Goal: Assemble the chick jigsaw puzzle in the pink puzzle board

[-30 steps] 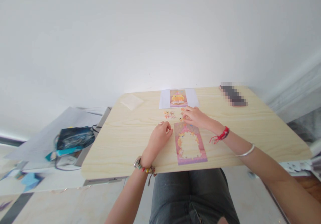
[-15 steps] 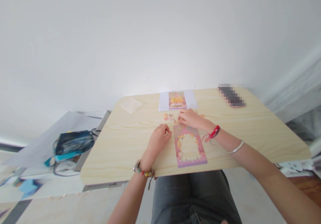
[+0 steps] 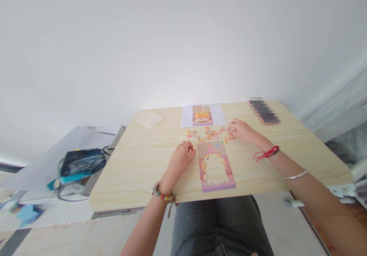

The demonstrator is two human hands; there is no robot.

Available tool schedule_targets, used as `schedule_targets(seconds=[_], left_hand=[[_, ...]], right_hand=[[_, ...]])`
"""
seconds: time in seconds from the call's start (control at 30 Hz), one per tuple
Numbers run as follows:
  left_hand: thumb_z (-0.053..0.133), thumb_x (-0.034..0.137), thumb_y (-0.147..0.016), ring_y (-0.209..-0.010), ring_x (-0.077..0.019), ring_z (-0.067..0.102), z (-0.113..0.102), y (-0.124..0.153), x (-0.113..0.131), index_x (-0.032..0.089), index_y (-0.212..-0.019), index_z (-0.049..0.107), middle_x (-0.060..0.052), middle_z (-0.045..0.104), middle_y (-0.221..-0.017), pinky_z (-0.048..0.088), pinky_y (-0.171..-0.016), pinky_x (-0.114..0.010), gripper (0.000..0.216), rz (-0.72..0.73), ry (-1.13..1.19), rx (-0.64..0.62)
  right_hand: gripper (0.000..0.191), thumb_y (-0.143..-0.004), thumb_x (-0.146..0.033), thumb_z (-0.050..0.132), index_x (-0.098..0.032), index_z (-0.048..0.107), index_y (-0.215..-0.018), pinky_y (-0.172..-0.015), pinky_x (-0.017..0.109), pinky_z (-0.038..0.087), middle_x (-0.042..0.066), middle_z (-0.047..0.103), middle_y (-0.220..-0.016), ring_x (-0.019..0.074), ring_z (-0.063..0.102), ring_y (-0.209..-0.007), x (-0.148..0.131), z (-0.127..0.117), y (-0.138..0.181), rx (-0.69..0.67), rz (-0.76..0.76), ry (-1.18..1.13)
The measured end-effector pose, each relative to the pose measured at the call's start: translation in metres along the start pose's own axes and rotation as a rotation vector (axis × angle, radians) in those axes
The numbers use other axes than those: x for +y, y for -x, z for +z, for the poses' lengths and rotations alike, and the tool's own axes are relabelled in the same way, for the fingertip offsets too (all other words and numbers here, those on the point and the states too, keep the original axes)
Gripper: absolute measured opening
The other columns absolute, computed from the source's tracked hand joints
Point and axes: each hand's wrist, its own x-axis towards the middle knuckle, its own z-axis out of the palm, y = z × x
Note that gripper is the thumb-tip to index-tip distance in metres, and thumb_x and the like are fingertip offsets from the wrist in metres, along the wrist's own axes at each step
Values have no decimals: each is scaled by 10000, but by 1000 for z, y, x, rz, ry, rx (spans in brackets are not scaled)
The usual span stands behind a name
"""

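Note:
A jigsaw puzzle (image 3: 204, 185) with a finished border and a bare opening in its middle lies flat near the table's front edge. Beyond it several loose orange and pink puzzle pieces (image 3: 211, 134) are scattered in a band. My left hand (image 3: 181, 157) rests on the table beside the puzzle's upper left edge, its fingers curled in with no piece showing in them. Over the right end of the loose pieces is my right hand (image 3: 241, 130), fingers bent and the thumb a little apart from the index finger. No piece shows between those fingertips.
Against the wall lies a white sheet (image 3: 187, 116) with a printed reference picture (image 3: 202, 115). A phone (image 3: 264, 111) is at the back right and a pale square packet (image 3: 149, 119) at the back left. A dark bag (image 3: 83, 162) sits left of the table (image 3: 129, 164).
My right hand has moved right, from above the puzzle's top edge to the right end of the loose pieces, uncovering the middle ones. My left hand has stayed put.

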Motion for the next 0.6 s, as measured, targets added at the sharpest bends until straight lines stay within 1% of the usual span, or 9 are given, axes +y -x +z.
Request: schedule_targets(seconds=[0.17,0.3,0.47,0.53,0.6], left_hand=[[456,149,-731,-601,-143,455,-2,0,-4,191,-666,431,18,445,-616,331,-571,-259,81,3,-4,7],[453,143,-725,-599,-142,454,-4,-1,-7,190,-667,434,17,445,-617,333,-573,-260,77,3,-4,16],[451,141,-725,-597,-142,457,-4,-2,-5,190,-667,441,14,457,-619,336,-563,-257,77,6,-6,16],[452,146,-730,-600,-143,461,-4,-2,-3,190,-667,443,13,463,-621,338,-564,-257,78,9,-12,13],[453,150,-735,-604,-144,464,-4,-2,-1,190,-667,445,11,466,-624,340,-565,-258,80,13,-19,12]], right_hand=[[133,-742,-162,525,-191,652,-765,-692,278,444,42,555,-824,148,557,-731,0,-1,11,6,6,1],[149,-760,-191,522,-199,653,-829,-717,289,443,45,554,-850,157,558,-768,-2,-2,22,-48,-26,-6],[207,-771,-248,534,-199,620,-953,-762,304,429,57,543,-917,167,547,-820,-19,0,24,-85,-49,-1],[195,-776,-240,527,-205,617,-945,-770,306,420,56,539,-930,166,539,-823,-26,1,21,-100,-73,15],[160,-786,-231,508,-201,623,-894,-752,300,416,54,537,-917,161,531,-802,-31,2,18,-121,-88,39]])
